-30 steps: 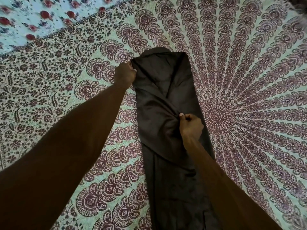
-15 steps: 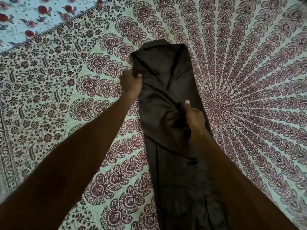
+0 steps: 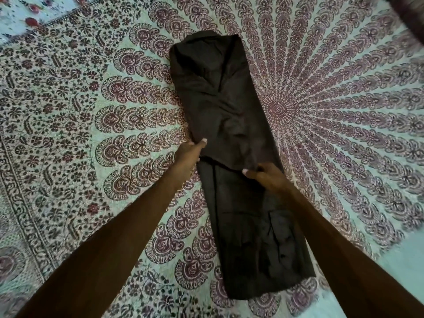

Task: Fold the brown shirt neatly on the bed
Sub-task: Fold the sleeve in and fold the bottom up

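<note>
Brown cloth in a long narrow strip, the brown shirt [image 3: 231, 226] lies on the bed [image 3: 68, 134], running from near right to far centre. Its far half carries a second layer, a flap [image 3: 220, 115] whose near edge crosses the strip about midway.

Both hands have just come back toward the person to that edge. A second ago the left hand [image 3: 189, 154] was at the far left side near the top of the strip, and the right hand [image 3: 268, 176] pinched the middle of the cloth. Now the left thumb lies over the flap's left corner, the fingers hidden below, and the right hand pinches the right corner.

With both corners held, the crosswise fold looks ready to be squared or drawn over. The sleeves seem tucked in already, so the lengthwise folding is probably done.
</note>
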